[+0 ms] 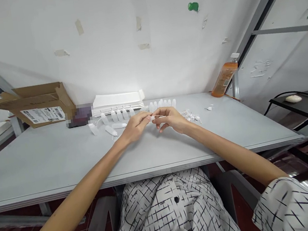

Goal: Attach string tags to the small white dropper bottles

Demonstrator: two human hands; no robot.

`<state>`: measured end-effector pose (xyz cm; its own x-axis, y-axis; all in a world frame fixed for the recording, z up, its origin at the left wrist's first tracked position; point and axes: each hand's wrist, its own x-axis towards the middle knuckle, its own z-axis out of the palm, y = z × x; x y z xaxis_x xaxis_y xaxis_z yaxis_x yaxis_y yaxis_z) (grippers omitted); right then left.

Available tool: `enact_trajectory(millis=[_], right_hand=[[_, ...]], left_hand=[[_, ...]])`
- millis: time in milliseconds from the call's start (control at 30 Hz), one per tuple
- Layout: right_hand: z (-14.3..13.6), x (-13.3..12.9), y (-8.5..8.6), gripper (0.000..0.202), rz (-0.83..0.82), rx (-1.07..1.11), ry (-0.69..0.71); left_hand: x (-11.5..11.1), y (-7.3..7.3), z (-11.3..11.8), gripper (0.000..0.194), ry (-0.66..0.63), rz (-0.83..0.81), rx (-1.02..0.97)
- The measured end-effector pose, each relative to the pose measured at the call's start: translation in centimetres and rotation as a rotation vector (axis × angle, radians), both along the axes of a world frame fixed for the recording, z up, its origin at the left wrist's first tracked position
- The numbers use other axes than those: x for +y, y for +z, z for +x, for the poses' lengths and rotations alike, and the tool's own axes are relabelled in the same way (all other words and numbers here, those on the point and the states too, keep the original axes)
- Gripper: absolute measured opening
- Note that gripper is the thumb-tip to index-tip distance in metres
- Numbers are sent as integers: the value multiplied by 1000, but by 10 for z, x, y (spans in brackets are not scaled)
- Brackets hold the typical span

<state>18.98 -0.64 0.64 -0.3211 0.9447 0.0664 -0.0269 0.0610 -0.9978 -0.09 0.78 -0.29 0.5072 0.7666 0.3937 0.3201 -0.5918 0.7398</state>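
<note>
My left hand (137, 126) is closed, thumb and fingers pressed around what looks like a small white plastic bottle, mostly hidden; its white tip (152, 118) shows at the fingertips. Right beside it, my right hand (171, 119) pinches a small white cap with a thin strand (158, 116). The fingertips of both hands meet above the table. Left of them, several translucent bottles (119, 115) stand in a row, and others lie, such as a bottle (110, 130). Behind my hands stand more small bottles (161, 104). A pile of white caps (192, 116) lies to the right.
An open cardboard box (42, 108) stands at the back left, near a dark blurred item (81, 116). White flat cartons (117, 99) are stacked by the wall. An orange drink bottle (225, 78) leans at the back right. The grey table's (159, 153) front edge runs before my lap.
</note>
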Motion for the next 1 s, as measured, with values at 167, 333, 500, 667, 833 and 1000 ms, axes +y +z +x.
enact_trajectory(millis=[167,333,500,667,833,1000], right_hand=[[-4,-4,4,34,65,14,5],[-2,-4,5,36,53,20,54],[0,-6,6,34,79,14,116],[-1,-8,8,37,76,-2,133],[-3,-9,9,37,73,-26,118],[-6,-9,5,36,95,-25,113]], left_hand=[[-2,3,-2,32,0,-32,7],[-1,0,-3,21,-43,-141,-75],[-2,0,-2,23,-145,-307,-149],[-1,1,-3,18,-177,-306,-137],[-2,1,-5,15,-165,-224,-58],[-2,2,-5,15,-139,-218,-18]])
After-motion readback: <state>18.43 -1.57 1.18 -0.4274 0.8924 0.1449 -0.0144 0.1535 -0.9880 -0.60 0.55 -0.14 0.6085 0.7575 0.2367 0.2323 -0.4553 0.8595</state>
